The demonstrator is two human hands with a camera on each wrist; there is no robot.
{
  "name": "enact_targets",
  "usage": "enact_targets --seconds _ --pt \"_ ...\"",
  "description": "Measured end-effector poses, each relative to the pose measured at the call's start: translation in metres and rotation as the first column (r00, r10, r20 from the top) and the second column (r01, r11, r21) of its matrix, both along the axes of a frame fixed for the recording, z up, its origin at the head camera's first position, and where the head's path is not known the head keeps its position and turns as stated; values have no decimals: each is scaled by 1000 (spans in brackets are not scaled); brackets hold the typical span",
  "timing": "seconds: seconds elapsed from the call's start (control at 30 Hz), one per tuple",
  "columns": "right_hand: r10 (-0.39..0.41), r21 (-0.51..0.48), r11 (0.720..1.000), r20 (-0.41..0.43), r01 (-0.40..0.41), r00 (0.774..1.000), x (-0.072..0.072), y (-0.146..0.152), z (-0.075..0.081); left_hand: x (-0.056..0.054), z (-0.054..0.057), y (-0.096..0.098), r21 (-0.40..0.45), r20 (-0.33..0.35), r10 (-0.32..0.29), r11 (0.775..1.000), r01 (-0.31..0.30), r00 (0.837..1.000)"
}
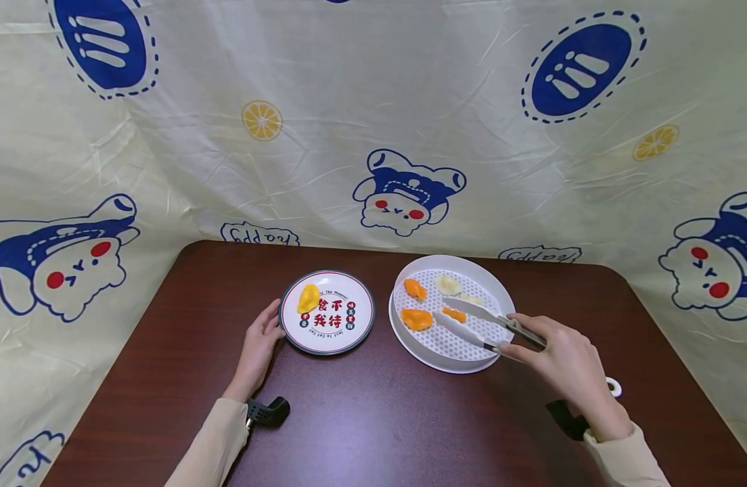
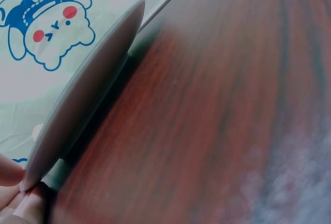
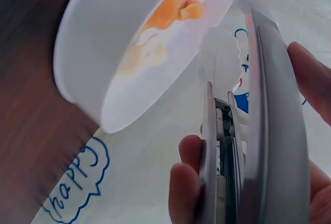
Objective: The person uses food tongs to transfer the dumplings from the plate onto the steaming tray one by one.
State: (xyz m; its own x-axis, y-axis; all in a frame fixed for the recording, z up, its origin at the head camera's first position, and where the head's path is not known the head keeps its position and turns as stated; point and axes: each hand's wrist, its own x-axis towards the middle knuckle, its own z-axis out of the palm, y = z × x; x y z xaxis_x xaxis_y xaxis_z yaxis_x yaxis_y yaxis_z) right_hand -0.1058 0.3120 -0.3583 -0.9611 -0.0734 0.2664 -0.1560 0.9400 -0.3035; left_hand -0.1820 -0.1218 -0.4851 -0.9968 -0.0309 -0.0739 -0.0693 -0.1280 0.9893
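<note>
My left hand (image 1: 259, 345) pinches the left rim of a white plate (image 1: 361, 325) with a dark edge and printed red characters. In the left wrist view, the thumb is above the rim of the plate (image 2: 77, 105) and fingers are below it. A yellow dumpling-like piece (image 1: 308, 298) lies on the plate. My right hand (image 1: 565, 355) holds metal tongs (image 1: 522, 331) with pale tips, their arms spread. Between the tips shows a small orange piece (image 1: 454, 314), inside a round white steamer basket (image 1: 504, 291) with a perforated bottom.
Two larger orange pieces (image 1: 417, 319) and pale pieces (image 1: 448, 285) lie elsewhere in the basket. Beneath it is a white round base (image 1: 410, 352). The brown table (image 1: 349, 426) backs onto a printed cloth (image 1: 312, 182).
</note>
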Motion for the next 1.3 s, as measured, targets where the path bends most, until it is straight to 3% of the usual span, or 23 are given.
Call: enact_targets --seconds 0.33,0.57,1.07,1.3 --pt "69 -27 997 -37 -70 997 -10 -25 -1 0 -2 1 10 -6 4 1000 -4 1000" --pt "111 -53 993 17 -110 994 -18 -47 1 -2 -2 2 15 -10 -2 1000 2 1000" --pt "253 -63 966 -8 -253 968 -49 -111 -13 -2 0 1 5 -5 -1 1000 1 1000" --pt "262 -50 964 11 -262 965 -60 -140 -21 -2 -2 -1 11 -5 4 1000 -4 1000"
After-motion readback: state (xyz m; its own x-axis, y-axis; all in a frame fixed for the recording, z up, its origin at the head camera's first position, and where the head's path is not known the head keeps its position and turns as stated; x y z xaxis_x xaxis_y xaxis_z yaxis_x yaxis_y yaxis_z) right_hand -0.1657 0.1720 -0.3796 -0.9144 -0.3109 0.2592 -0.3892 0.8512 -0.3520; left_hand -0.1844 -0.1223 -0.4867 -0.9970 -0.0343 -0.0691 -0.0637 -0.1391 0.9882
